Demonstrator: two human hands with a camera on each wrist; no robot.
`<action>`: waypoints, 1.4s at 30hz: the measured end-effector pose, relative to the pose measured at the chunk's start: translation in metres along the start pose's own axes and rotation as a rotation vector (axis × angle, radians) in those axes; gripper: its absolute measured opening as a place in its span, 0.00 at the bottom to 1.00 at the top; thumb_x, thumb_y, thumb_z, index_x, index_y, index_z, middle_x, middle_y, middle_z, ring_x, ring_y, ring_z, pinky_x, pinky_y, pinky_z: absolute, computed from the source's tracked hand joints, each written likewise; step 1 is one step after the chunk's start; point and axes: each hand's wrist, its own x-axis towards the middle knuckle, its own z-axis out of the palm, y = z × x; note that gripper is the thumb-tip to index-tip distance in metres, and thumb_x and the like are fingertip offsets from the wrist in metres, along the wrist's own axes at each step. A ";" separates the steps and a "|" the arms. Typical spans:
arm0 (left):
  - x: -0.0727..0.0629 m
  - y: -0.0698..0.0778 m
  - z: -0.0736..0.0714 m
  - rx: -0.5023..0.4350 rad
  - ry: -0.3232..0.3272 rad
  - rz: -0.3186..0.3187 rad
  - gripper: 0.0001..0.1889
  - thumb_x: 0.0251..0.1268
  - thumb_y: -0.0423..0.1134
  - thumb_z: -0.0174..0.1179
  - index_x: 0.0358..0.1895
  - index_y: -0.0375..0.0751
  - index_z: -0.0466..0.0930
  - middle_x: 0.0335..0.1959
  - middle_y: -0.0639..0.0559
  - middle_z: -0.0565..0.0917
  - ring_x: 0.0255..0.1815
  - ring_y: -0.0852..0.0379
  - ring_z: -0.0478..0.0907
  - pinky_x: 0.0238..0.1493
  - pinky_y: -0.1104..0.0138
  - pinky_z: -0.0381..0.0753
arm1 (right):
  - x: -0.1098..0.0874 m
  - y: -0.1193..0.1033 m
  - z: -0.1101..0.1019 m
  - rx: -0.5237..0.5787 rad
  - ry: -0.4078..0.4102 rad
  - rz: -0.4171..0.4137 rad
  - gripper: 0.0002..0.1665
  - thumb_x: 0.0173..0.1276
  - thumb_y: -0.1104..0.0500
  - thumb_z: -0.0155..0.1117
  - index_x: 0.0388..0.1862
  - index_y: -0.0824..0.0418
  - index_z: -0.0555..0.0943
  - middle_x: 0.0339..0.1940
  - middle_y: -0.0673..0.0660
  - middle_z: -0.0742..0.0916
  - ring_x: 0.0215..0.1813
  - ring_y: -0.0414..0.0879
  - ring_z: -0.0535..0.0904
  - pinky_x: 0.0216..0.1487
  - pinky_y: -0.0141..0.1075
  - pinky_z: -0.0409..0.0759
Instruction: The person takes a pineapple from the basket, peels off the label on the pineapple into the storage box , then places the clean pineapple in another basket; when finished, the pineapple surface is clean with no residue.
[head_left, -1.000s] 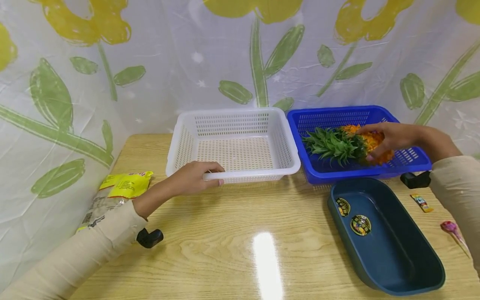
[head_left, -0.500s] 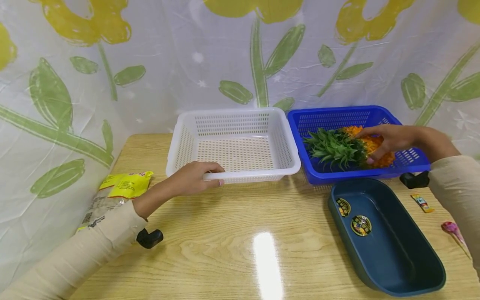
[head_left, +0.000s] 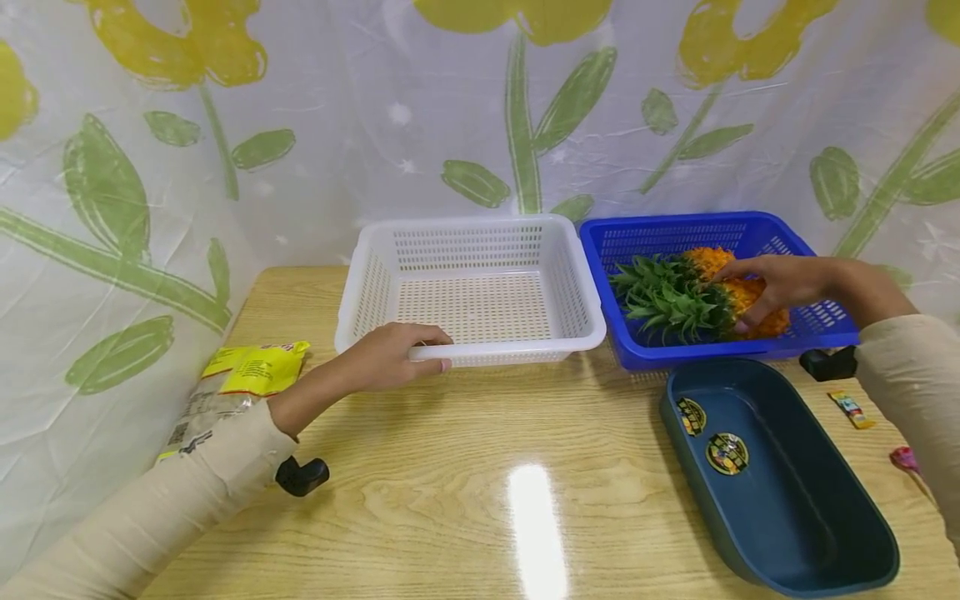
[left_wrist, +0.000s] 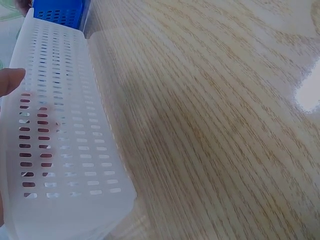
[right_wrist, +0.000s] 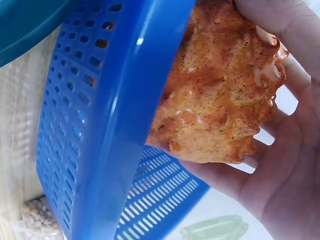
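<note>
My left hand (head_left: 386,358) grips the front rim of a white perforated basket (head_left: 510,347), thumb outside and fingers reaching over the edge. In the left wrist view the thumb lies at the rim of this white basket (left_wrist: 65,150). To its right, my right hand (head_left: 791,279) reaches into a blue perforated basket (head_left: 795,346). It holds an orange pineapple (head_left: 772,322) with a green leafy crown, lying on its side. The right wrist view shows thumb and fingers curled round the knobbly pineapple (right_wrist: 215,90). The hand covers its middle; whether a second pineapple lies behind, I cannot tell.
A dark teal basin (head_left: 802,500) with round stickers stands in front of the blue basket. A small snack packet (head_left: 851,409) and a lollipop (head_left: 904,459) lie right of it. A yellow and clear bag (head_left: 262,371) lies left by the curtain (head_left: 300,192).
The right hand's fingers have settled lower round the pineapple, whose orange body shows slightly shifted. The left hand stays on the white basket's rim. The head view has shifted a little.
</note>
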 end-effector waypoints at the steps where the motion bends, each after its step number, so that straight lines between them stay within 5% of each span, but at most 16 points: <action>1: 0.000 0.000 0.000 0.000 -0.002 0.000 0.20 0.72 0.51 0.60 0.59 0.46 0.82 0.57 0.51 0.85 0.59 0.49 0.81 0.59 0.51 0.79 | 0.000 0.000 0.000 0.001 -0.002 0.003 0.47 0.59 0.55 0.78 0.74 0.65 0.67 0.71 0.75 0.69 0.71 0.77 0.61 0.57 0.65 0.74; 25: -0.002 0.001 0.001 -0.007 0.001 -0.014 0.21 0.72 0.51 0.60 0.61 0.44 0.82 0.59 0.48 0.84 0.60 0.46 0.81 0.60 0.49 0.78 | 0.015 -0.006 -0.008 0.020 -0.154 0.064 0.51 0.60 0.51 0.77 0.76 0.66 0.63 0.74 0.78 0.64 0.73 0.80 0.54 0.60 0.64 0.75; 31: -0.002 0.001 0.002 -0.013 -0.006 -0.022 0.20 0.72 0.52 0.60 0.60 0.45 0.82 0.58 0.50 0.85 0.60 0.49 0.81 0.60 0.51 0.78 | 0.019 -0.008 -0.008 0.039 -0.198 0.112 0.54 0.60 0.49 0.77 0.77 0.67 0.61 0.74 0.81 0.60 0.72 0.83 0.53 0.54 0.60 0.80; 42: -0.002 0.002 0.001 -0.008 -0.006 -0.017 0.21 0.72 0.52 0.60 0.61 0.45 0.81 0.59 0.49 0.84 0.61 0.48 0.80 0.60 0.50 0.78 | 0.021 -0.006 -0.009 0.108 -0.232 0.161 0.53 0.64 0.47 0.74 0.78 0.65 0.58 0.72 0.80 0.60 0.67 0.81 0.63 0.48 0.56 0.83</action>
